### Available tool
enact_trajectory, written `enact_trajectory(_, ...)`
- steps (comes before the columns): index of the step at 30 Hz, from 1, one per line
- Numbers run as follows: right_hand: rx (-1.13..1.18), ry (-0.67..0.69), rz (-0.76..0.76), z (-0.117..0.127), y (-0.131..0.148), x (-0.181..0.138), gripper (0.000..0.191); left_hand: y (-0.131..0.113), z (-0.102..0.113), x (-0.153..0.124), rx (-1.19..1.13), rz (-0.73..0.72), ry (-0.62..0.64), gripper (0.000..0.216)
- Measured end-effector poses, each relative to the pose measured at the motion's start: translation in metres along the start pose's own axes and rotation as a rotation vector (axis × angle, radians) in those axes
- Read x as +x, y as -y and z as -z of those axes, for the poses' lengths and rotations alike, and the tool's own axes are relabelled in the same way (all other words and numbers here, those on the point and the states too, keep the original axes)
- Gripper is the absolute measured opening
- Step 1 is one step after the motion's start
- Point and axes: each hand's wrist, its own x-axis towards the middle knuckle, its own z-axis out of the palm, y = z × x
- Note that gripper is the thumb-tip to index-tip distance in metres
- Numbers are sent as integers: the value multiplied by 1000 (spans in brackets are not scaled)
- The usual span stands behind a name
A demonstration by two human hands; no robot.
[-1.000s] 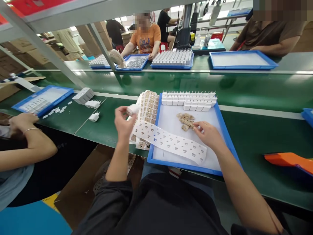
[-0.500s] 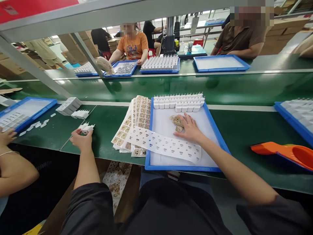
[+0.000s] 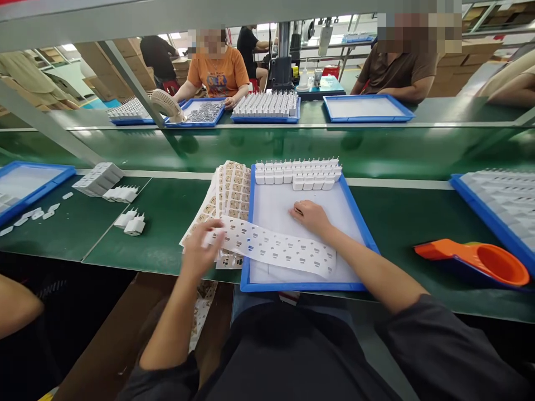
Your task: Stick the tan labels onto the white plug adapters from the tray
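Note:
My left hand [image 3: 201, 249] hovers at the left end of a white label strip [image 3: 281, 245], fingers apart and holding nothing. That strip lies across the stack of brown-printed sticker sheets [image 3: 233, 186] and the blue-rimmed tray [image 3: 246, 273]. Over the tray's white bottom, my right hand [image 3: 310, 216] is closed in a fist around crumpled brown sticker scraps, mostly hidden by its fingers. White plug adapters [image 3: 315, 182] stand in rows along the tray's far side, prongs up. Two more plug adapters [image 3: 134, 224] sit on the green bench left of my left hand.
Stacked white adapters [image 3: 100, 178] and small white pieces [image 3: 37, 214] lie at left, near another blue tray [image 3: 50, 177]. An orange scoop [image 3: 476, 260] and a tray of white parts [image 3: 497, 214] are at right. Co-workers sit across the bench; a neighbour's elbow [image 3: 19, 306] shows at left.
My left hand has let go of a plug adapter beside another one and moved right to the label strip. My right hand has closed, gathering up the crumpled scraps from the tray.

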Motion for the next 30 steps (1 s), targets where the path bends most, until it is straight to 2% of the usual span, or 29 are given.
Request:
enact_trajectory(2,69,-63,-75,7,-4,4,43,-43,-33,-1,-71,-261,300,30)
enact_trajectory(4,138,-139,-153,17,-11,9,47,-71,-63,-3,-49,-408,478,42)
enact_trajectory(6,195,-204,-218,30,-19,13,47,-83,-85,-7,28,-450,596,53)
enact_trajectory(9,241,-236,-272,44,-25,16,45,-83,-100,-11,109,-429,731,42)
enact_trajectory(13,207,-201,-300,55,-21,15,46,-81,-100,-11,93,-380,787,25)
enact_trajectory(16,107,-103,-342,68,-16,13,44,-86,-93,-10,91,-325,775,23)
enact_trajectory(18,21,-6,-384,77,-15,12,44,-88,-80,-9,113,-242,703,23)
enact_trajectory(21,-113,155,-442,89,-14,10,47,-85,-48,-3,157,-53,492,20)
enact_trajectory(23,-201,251,-477,93,-13,10,47,-83,-27,8,191,62,374,23)
enact_trajectory(24,-242,297,-494,93,-13,10,46,-83,-21,17,209,96,358,25)
enact_trajectory(25,-279,341,-511,93,-12,11,45,-85,-19,27,229,107,377,28)
enact_trajectory(27,-337,422,-537,91,-11,11,43,-91,-30,49,287,62,522,33)
enact_trajectory(30,-401,497,-552,88,-8,11,46,-104,-75,78,415,-88,826,48)
